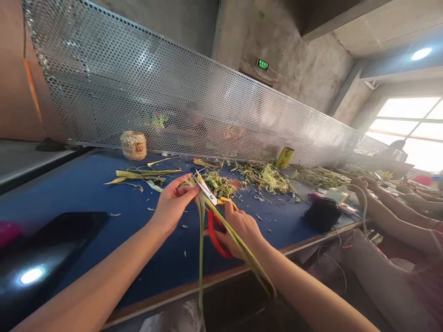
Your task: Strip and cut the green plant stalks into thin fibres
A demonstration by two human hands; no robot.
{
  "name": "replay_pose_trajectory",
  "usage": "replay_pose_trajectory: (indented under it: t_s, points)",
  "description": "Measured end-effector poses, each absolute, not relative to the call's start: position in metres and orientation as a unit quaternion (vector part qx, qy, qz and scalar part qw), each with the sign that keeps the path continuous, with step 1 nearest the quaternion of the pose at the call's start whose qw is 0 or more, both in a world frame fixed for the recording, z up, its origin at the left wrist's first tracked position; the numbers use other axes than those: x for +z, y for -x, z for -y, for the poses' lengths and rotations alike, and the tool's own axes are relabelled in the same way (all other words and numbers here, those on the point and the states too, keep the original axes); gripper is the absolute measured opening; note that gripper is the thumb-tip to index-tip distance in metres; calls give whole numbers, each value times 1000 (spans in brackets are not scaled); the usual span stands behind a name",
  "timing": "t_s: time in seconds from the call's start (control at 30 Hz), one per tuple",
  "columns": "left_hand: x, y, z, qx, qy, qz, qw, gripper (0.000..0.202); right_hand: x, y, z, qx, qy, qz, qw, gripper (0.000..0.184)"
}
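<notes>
My left hand (177,197) pinches the upper end of some long green-yellow plant strips (201,240). These strips hang down over the table's front edge, and some cross over my right wrist. In my right hand (238,229) is a pair of scissors (208,194) with red and yellow handles. The blades point up and left, touching or close beside the strips at my left fingertips. Whether the blades are fully closed I cannot tell. Beyond my hands lies a heap of green trimmings (219,184).
A blue-topped table (138,263) holds scattered scraps, a strip bundle (141,174), a glass jar (133,145), a yellow can (285,157) and black thread (322,215). A dark glossy panel (65,244) lies left. Perforated metal (166,83) stands behind. Another person's arms (391,207) are at right.
</notes>
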State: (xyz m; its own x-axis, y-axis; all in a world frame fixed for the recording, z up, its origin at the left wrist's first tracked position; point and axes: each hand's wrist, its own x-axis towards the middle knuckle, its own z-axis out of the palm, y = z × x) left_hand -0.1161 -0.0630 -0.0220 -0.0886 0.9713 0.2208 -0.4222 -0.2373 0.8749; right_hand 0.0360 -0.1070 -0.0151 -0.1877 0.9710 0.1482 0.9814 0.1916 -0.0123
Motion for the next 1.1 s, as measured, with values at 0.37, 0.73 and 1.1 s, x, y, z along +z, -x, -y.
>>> replay_pose_trajectory:
  t_s: [0.37,0.73,1.1]
  points:
    - [-18,114,64,698,-415,-321,487,63,-18,-15,108,1,658,749,76,66]
    - [-18,116,61,695,-415,-336,480,67,-16,-13,110,7,642,764,62,58]
    - [-16,110,66,680,-452,-313,485,70,-9,-16,115,27,628,775,65,56]
